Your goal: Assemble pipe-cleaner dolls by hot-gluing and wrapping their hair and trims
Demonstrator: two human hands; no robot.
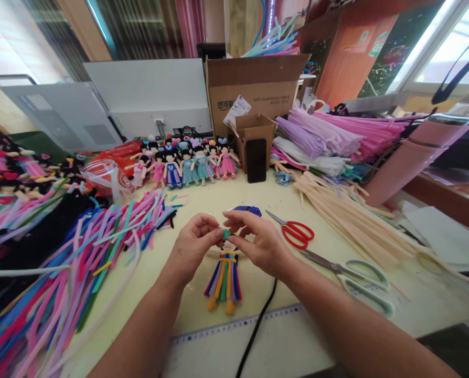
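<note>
Between my hands, above the table's middle, is a small green fuzzy piece (226,234), perhaps a bit of pipe cleaner. My left hand (203,233) pinches it from the left, thumb against fingers. From the other side the fingertips of my right hand (254,236) close on it too. Just below lies a pipe-cleaner doll (223,275) with a striped skirt of blue, yellow, green and purple and orange feet. My hands partly hide its upper part. A dark blue bundle (248,211) sits behind my right hand.
Red-handled scissors (297,233) and pale green-handled scissors (352,273) lie right of my hands. A ruler (238,323) and a black cord (262,315) are in front. Colourful pipe cleaners (96,252) cover the left; beige ones (344,220) lie right. Finished dolls (189,165) and a phone (256,160) stand behind.
</note>
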